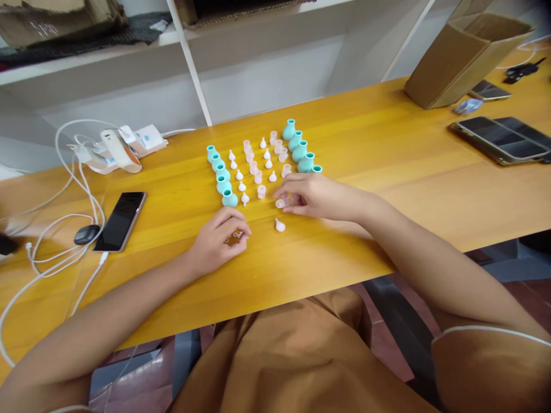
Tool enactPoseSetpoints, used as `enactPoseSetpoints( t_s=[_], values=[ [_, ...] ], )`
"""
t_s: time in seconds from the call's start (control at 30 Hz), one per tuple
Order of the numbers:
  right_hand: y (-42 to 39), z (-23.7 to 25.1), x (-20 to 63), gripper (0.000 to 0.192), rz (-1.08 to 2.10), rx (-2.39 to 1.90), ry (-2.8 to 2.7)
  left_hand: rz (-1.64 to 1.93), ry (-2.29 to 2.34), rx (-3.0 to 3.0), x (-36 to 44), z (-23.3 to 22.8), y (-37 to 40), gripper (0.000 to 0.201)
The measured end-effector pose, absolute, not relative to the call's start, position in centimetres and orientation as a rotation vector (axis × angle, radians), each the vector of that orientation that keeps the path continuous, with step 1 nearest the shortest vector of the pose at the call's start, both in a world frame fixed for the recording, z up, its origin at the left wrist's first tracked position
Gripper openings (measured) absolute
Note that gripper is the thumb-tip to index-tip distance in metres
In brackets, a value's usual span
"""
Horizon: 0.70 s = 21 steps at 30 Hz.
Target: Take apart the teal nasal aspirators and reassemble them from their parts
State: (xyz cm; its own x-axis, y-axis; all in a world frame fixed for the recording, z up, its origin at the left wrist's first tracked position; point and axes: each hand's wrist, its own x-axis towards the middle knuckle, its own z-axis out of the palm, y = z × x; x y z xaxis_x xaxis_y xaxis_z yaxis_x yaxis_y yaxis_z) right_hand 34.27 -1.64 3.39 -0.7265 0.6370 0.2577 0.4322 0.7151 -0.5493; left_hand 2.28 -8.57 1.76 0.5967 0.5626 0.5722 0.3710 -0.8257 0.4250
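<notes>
Mostly lined up: teal bulbs (222, 174) and clear tips (253, 166) at 12 o'clock. My left hand (219, 238) curls around a small tip (237, 234), right hand (312, 197) pinches a clear cap (281, 203); one loose tip (279, 225) between them.

Small parts (262, 166) in rows mid table (387, 149); phone (120, 221) left, box (462, 60) far right.
</notes>
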Motion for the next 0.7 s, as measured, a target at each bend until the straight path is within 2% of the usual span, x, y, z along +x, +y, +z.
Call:
enactPoseSetpoints(
  t_s=[0.23,0.4,0.53,0.7],
  values=[
    [-4.1,3.6,31.3,0.038,1.368,-0.722,-1.988,1.236,0.804,1.973,3.7,1.4,-9.5,0.013],
    [-5.7,2.8,29.4,0.036,1.721,-0.663,-1.858,1.255,0.751,1.833,4.1,1.2,-10.1,0.012],
    [-6.2,2.6,29.0,0.034,1.908,-0.583,-1.720,1.263,0.726,1.921,3.9,1.2,-10.3,0.013],
    [-6.4,2.7,29.0,0.036,2.010,-0.552,-1.649,1.289,0.680,1.985,3.8,1.2,-10.4,0.024]
  ],
)
